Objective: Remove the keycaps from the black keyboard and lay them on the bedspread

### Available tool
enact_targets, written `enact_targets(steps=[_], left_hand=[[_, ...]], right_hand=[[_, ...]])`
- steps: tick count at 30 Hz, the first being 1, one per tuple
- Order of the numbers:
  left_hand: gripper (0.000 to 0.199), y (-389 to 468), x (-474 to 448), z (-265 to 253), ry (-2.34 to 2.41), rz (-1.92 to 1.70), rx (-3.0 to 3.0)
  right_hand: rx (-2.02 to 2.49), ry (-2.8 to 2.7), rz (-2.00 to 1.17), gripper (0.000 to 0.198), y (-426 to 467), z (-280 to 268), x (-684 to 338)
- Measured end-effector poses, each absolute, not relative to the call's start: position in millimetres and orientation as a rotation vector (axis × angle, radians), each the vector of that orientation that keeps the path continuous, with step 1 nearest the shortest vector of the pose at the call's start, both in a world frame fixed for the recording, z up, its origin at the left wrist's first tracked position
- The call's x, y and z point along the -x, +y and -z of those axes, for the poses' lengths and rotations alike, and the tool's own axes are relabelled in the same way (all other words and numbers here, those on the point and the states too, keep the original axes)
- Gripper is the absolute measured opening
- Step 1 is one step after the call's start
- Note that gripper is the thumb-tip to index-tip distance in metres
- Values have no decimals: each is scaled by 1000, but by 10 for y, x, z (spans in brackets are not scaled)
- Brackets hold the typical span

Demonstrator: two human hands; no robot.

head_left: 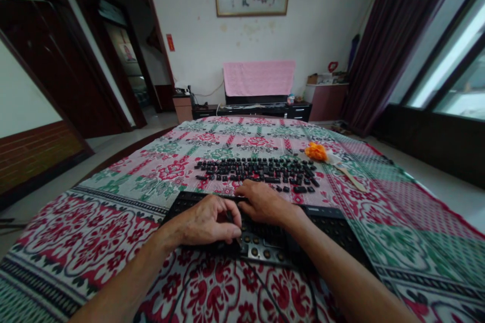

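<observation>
A black keyboard [326, 214] lies on the patterned tablecloth, many of its keys off and the round key mounts showing. My left hand [206, 219] is over its middle, with thumb and fingers curled together around something small and dark that I cannot make out. At the keyboard's far edge, my right hand [263, 202] has its fingers over the rim and its thumb on the near side, gripping it. Just beyond both hands, several loose black keycaps [261, 169] are spread in rough rows on the cloth.
An orange fluffy item [316, 151] lies right of the keycaps, near a brush-like tool with a pale wooden handle [352, 179]. A dark cable [265, 290] runs from the keyboard toward me. Across the room, a pink cloth [259, 78] hangs above a low black cabinet [299, 111].
</observation>
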State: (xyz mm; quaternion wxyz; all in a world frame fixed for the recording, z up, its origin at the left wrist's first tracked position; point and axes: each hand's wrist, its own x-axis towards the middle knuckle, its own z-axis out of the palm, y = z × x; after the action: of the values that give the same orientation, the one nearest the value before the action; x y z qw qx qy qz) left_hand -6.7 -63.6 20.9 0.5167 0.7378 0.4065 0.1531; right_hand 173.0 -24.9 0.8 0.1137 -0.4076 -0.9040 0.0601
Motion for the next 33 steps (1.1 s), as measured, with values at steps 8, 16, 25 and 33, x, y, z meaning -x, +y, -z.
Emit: enact_targets(steps=[8,16,25,33], left_hand=[[15,-677,29,-134,1015,-287,-1905],[14,-837,-93,-283,1025,-215,-2294],[12,-894,-152,-238,990,-277,-2387],[8,-602,-9,-20,958,-410,-1649]], right_hand=[[1193,-2575,-91,22,-222,177,-1625],[1167,-2556,-26,20,-212,231,-1617],[1158,-2527,-19,18,-196,281,-1607],[1136,-2513,-31,22,-199,285,-1619]])
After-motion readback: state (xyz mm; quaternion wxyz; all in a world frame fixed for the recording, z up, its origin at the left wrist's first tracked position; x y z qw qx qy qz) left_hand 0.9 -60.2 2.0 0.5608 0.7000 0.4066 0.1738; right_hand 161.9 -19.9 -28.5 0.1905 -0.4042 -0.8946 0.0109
